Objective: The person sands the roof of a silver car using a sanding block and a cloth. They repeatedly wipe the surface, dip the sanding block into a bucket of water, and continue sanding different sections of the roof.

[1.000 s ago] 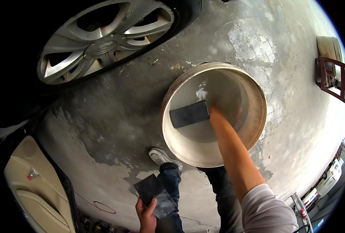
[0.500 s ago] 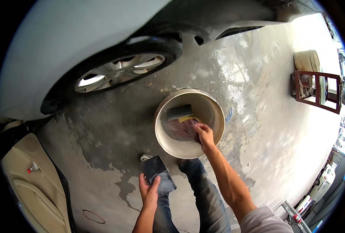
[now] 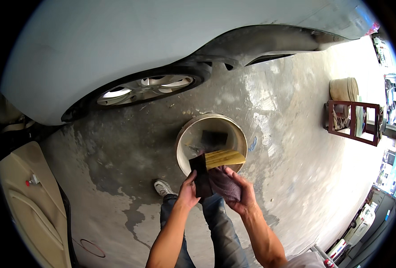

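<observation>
My left hand (image 3: 188,192) is closed on a dark rectangular sheet (image 3: 199,176) in front of my body. My right hand (image 3: 244,196) grips a wet purple cloth (image 3: 224,187) with a flat yellow piece (image 3: 222,158) above it, touching the dark sheet at its left. These are held over the near side of a round off-white bucket (image 3: 182,136). A dark rectangular block (image 3: 214,137) lies inside the bucket, in what looks like water; the bucket's near interior is partly hidden by the held items.
A silver car body (image 3: 86,35) and its wheel (image 3: 146,89) fill the top. A beige door panel (image 3: 28,201) is at left. At right stand a dark red metal frame (image 3: 354,120), a pale bucket (image 3: 343,87) and distant vehicles. My shoe (image 3: 162,187) rests on the concrete floor (image 3: 108,178).
My right hand has come up out of the bucket with the cloth and yellow piece, and now meets my left hand. The view has shifted, showing more car body.
</observation>
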`<action>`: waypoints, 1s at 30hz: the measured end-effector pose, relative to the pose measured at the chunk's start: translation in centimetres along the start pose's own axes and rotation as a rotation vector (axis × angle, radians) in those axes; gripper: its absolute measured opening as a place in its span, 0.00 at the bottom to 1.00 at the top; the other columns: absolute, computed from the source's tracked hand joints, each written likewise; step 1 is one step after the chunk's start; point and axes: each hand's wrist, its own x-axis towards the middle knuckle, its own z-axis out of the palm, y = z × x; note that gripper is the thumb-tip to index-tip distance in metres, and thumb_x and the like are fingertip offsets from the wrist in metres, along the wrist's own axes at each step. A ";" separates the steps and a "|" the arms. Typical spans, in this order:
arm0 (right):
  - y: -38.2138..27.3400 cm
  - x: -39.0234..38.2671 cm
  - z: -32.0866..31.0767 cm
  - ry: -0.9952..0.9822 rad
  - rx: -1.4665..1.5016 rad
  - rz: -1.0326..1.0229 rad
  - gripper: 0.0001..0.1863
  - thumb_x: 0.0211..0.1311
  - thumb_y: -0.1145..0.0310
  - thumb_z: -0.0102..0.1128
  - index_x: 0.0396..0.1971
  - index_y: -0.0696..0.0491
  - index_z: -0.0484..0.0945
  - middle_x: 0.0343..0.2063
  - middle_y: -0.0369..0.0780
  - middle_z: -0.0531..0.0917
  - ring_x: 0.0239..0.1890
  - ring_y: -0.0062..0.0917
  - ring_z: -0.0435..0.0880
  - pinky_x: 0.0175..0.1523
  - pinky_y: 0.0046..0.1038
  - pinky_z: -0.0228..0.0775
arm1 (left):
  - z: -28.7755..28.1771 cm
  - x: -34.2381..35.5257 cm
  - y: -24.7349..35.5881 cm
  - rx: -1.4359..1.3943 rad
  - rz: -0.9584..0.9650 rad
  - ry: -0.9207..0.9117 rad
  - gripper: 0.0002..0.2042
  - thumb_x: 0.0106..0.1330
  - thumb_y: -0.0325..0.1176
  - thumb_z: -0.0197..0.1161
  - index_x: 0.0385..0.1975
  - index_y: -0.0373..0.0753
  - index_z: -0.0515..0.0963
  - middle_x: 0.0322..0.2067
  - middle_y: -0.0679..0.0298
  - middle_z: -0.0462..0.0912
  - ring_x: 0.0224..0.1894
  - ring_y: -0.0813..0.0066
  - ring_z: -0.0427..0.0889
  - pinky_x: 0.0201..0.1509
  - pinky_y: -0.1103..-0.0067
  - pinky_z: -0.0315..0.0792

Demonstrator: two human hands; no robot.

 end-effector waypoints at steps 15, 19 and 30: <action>-1.4 9.0 -10.2 0.156 -0.689 0.095 0.38 0.70 0.54 0.63 0.74 0.54 0.60 0.64 0.40 0.75 0.64 0.30 0.74 0.67 0.35 0.66 | 5.3 -1.3 -2.6 0.038 0.025 -0.075 0.18 0.76 0.38 0.56 0.61 0.37 0.74 0.50 0.64 0.82 0.49 0.72 0.82 0.52 0.75 0.75; -1.0 13.0 -9.8 -0.209 -0.300 0.091 0.34 0.72 0.54 0.59 0.71 0.54 0.64 0.61 0.38 0.78 0.60 0.29 0.78 0.67 0.34 0.67 | 7.7 -1.5 -1.5 0.030 0.045 -0.061 0.18 0.74 0.40 0.58 0.57 0.37 0.74 0.42 0.65 0.82 0.39 0.76 0.80 0.41 0.77 0.72; -2.5 10.7 -6.2 0.375 -0.759 -0.433 0.15 0.67 0.70 0.64 0.48 0.63 0.85 0.40 0.38 0.87 0.43 0.18 0.82 0.52 0.20 0.73 | 4.1 2.5 3.2 0.162 0.173 0.295 0.10 0.70 0.36 0.64 0.46 0.42 0.80 0.39 0.65 0.86 0.41 0.70 0.86 0.44 0.74 0.79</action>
